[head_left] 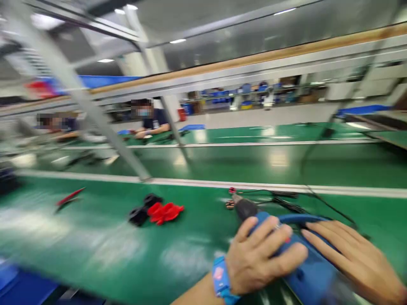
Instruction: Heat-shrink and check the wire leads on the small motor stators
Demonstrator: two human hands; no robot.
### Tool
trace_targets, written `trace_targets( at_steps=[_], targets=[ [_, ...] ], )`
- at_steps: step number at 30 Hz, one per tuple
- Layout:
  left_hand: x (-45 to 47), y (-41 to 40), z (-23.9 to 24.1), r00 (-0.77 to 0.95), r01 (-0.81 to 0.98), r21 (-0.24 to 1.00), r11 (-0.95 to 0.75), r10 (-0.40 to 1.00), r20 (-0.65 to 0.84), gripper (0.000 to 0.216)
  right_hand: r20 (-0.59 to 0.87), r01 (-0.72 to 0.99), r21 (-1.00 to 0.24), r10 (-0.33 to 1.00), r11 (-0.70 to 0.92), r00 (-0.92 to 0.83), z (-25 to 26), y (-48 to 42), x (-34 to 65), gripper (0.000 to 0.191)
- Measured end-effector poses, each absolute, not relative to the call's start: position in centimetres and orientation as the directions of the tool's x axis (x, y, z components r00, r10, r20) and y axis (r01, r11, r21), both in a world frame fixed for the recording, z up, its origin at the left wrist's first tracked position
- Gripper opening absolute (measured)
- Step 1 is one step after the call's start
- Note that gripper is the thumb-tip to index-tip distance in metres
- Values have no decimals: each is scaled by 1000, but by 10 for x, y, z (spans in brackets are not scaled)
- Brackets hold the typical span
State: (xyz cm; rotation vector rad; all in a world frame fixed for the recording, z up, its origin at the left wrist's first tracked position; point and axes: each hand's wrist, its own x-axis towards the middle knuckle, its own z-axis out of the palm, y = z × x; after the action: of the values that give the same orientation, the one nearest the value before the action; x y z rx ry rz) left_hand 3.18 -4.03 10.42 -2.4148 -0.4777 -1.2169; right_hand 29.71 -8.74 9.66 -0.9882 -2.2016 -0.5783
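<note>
A blue power drill [303, 269] with a black nose lies at lower right, its tip pointing up and left. My left hand [257, 254], with a blue wristband [222, 279], is closed over the front of its body. Across the rear part of the drill lies my right hand [352, 258], its fingers fairly straight and its thumb hidden. At the drill's tip is a small red round piece [232, 190]. Just below that sits a small copper-coloured round piece [229, 204]. The underside of the drill is hidden.
Red plastic pieces [164, 212] and black parts [140, 215] lie left of centre on the green bench [95, 237]. Further left is a red pen-like tool [70, 196]. Black cables [289, 204] run behind the drill. A slanted metal post [104, 123] rises at left. Two people work beyond.
</note>
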Motion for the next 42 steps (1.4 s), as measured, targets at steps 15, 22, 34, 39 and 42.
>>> trace_targets(
  at_steps=[15, 22, 34, 39, 42],
  targets=[
    [-44, 2, 22, 343, 639, 223, -736, 532, 774, 37, 527, 881, 129, 784, -456, 328, 26, -42, 471, 49],
    [-43, -9, 26, 426, 522, 413, -747, 647, 632, 5, 474, 907, 48, 809, -418, 347, 45, -59, 459, 46],
    [-40, -15, 27, 743, 416, 458, -786, 584, 328, 20, 367, 788, -445, 890, 424, -271, 68, -39, 255, 21],
    [-40, -11, 30, 751, 436, 490, -755, 605, 264, 28, 218, 666, -635, 917, 393, -334, 62, -37, 237, 24],
    [-36, -3, 30, 700, 532, 454, -715, 673, 240, 22, 197, 662, -652, 926, 369, -322, 62, -33, 231, 26]
  ],
)
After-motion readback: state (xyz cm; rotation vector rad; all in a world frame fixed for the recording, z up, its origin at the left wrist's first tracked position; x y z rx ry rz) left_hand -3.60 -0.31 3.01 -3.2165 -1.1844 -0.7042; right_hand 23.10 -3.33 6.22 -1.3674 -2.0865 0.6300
